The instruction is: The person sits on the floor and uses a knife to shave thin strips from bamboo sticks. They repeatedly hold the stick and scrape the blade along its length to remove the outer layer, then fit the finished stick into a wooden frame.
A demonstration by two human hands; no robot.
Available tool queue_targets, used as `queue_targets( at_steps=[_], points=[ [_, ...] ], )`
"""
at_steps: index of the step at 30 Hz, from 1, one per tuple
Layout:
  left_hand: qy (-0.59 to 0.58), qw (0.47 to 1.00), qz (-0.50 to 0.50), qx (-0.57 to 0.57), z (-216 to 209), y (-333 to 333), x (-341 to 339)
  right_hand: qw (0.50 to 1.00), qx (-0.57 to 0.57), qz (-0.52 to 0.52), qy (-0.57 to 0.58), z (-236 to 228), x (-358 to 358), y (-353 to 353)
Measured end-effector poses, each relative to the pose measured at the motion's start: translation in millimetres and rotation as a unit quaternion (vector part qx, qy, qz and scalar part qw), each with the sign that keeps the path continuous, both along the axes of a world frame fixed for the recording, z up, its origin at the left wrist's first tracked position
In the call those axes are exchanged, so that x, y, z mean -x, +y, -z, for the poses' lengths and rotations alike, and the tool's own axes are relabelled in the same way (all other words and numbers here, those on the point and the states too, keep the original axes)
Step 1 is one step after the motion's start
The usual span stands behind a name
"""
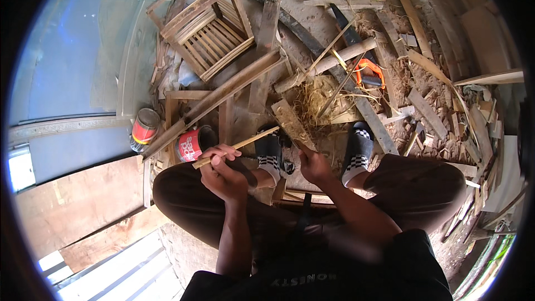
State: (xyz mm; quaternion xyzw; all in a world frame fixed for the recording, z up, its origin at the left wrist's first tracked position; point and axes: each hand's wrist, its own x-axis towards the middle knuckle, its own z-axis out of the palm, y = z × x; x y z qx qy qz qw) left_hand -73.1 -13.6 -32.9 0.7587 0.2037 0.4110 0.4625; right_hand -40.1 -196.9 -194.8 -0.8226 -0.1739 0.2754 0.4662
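Observation:
My left hand (223,175) pinches a thin, pale wooden stick (251,140) near one end. The stick slants up to the right, its far tip close to a broad, flat brown piece (291,122). My right hand (315,166) is closed around the lower end of that piece; whether it is a wood slat or a worn blade I cannot tell. Just beyond it lies a heap of straw-coloured shavings (320,100) on the ground. A red-labelled can (189,146) stands beside my left hand, partly behind my knee.
A slatted wooden frame (214,39) lies at the far left, near a long timber (223,89). A saw with an orange handle (370,72) rests by a round log (345,56). Another can (146,127) stands at left. Offcuts (428,114) litter the right side.

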Motion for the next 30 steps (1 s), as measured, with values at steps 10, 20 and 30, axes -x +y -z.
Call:
queue_targets(
  at_steps=[10,20,30],
  points=[
    [-0.024,0.999,0.040,0.008,0.6,-0.1,-10.5,0.994,0.097,0.045,0.007,45.9,-5.0,-17.1],
    [-0.016,0.999,0.044,0.001,-0.3,-2.7,-14.0,0.997,-0.007,0.061,0.054,46.9,-0.6,-18.8],
    [0.007,0.999,0.032,-0.031,-4.7,-5.3,-12.9,0.995,-0.025,0.050,0.078,16.3,-4.4,4.1]
  ],
)
